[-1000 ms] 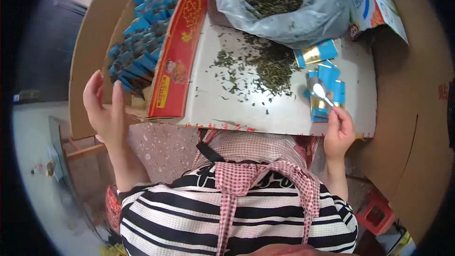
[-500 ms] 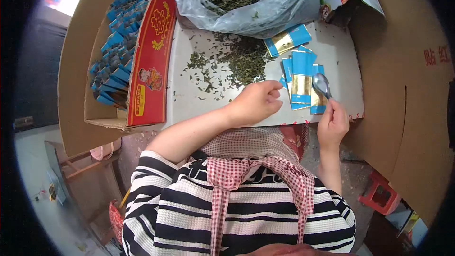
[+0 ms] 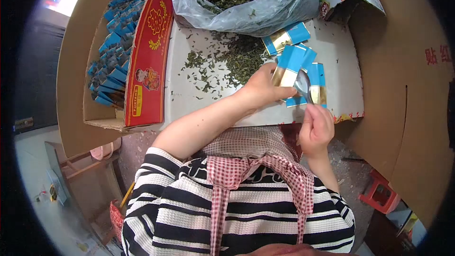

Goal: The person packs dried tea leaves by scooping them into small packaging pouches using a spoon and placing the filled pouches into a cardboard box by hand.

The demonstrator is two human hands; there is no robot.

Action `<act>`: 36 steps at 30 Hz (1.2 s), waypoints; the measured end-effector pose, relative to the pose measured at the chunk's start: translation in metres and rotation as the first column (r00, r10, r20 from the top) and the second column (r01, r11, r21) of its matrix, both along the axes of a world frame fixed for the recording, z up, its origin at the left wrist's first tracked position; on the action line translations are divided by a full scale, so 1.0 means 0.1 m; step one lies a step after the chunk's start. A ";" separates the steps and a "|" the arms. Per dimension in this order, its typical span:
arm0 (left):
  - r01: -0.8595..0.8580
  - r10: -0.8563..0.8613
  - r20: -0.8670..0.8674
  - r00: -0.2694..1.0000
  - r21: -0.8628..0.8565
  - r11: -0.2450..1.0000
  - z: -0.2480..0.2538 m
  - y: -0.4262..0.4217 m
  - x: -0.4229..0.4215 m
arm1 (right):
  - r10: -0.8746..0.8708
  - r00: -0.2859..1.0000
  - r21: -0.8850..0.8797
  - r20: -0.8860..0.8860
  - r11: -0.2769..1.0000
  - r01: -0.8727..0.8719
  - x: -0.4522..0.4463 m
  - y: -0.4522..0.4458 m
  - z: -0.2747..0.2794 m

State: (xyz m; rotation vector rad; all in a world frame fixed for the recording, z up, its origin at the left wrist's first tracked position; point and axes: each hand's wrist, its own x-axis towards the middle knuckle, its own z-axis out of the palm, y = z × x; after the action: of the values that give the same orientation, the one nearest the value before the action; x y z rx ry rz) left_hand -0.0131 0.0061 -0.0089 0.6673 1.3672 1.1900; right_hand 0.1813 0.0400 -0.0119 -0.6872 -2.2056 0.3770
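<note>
Over the white board [image 3: 345, 83], the half-closed left hand [image 3: 263, 87] pinches a blue-and-gold sachet [image 3: 289, 64], its length pointing away from the wrist; the curled right hand [image 3: 316, 130] holds a metal spoon [image 3: 303, 84], bowl beside the sachet's right edge.

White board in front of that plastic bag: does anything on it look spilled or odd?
Yes, dark leaves lie loose on the white board, outside the plastic bag, with bits scattered to the left. It looks like a spill, though it might be deliberate.
</note>
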 end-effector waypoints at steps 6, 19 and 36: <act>-0.119 0.109 0.135 0.985 0.061 0.991 0.14 -0.10 -0.06 | 0.151 0.988 0.103 -0.031 0.984 -0.147 -0.17 -0.09 0.16; -0.211 0.401 -0.478 0.781 0.402 0.891 0.01 -0.52 -0.52 | 0.127 0.989 0.025 -0.074 0.992 -0.125 -0.22 -0.04 0.27; -0.028 0.360 -0.782 0.509 0.402 0.915 -0.09 -0.70 -0.74 | 0.300 0.953 0.158 -0.036 0.944 -0.291 -0.49 0.07 0.56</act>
State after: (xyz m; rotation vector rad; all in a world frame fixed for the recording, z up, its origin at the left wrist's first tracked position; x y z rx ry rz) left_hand -0.0867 -0.0642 -0.0176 1.5328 2.1175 1.3602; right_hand 0.1319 0.0475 0.0441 -0.2577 -2.2562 0.3704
